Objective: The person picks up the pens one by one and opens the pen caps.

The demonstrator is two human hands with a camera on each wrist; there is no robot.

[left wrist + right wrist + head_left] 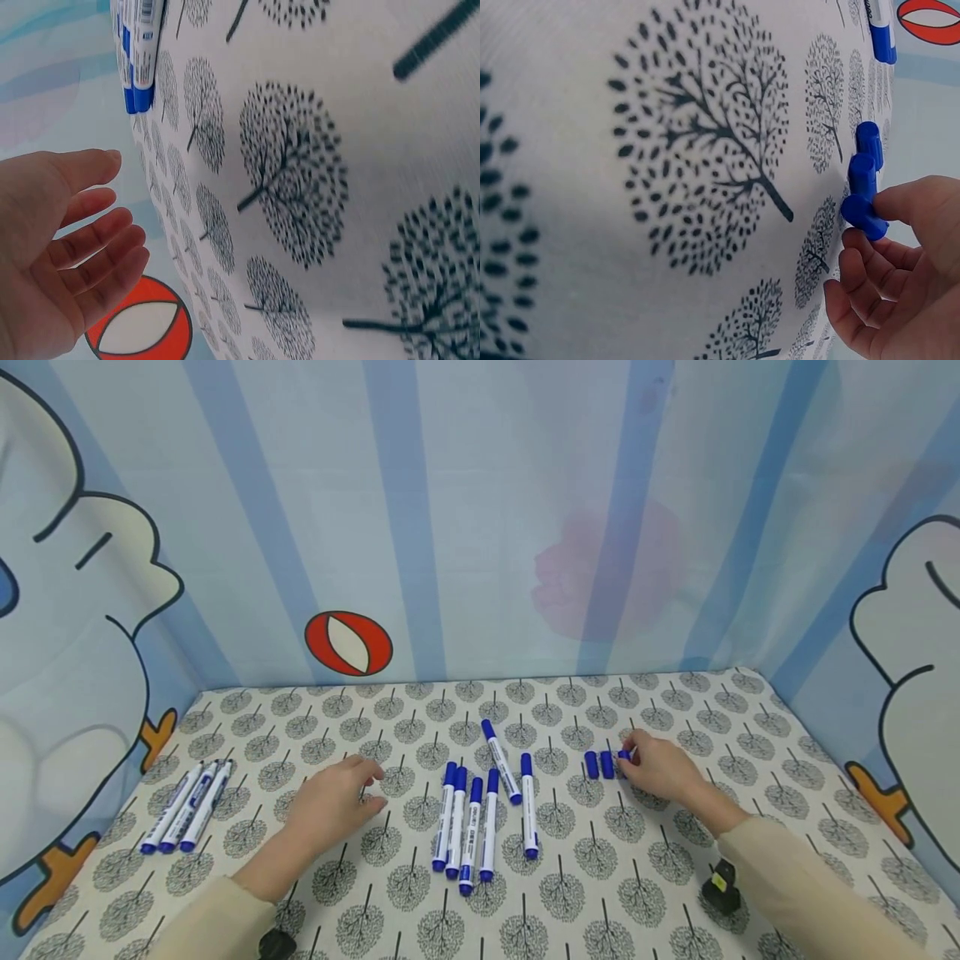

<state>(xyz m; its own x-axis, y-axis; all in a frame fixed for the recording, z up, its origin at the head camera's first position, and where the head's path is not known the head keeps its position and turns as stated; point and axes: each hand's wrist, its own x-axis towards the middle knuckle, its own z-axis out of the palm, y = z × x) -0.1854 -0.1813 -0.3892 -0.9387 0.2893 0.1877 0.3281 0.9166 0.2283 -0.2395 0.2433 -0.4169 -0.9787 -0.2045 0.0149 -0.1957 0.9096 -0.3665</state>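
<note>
My right hand (662,767) pinches a blue marker cap (862,216) between thumb and fingers at the table surface. Two more blue caps, one (592,765) and another (607,765), lie beside it in a short row to its left. My left hand (330,802) is above the table left of the middle, fingers loosely bent and holding nothing, as the left wrist view also shows. Between the hands lie several white markers (470,835) with blue caps on. One capped marker (501,762) lies slanted farther back, and another (528,806) lies to the right of the cluster.
Three uncapped markers (186,806) lie side by side at the far left. A tree-patterned cloth (562,897) covers the table. Behind it hangs a striped blue curtain (487,527) with a red ball print (348,643), and cartoon figures appear at both sides.
</note>
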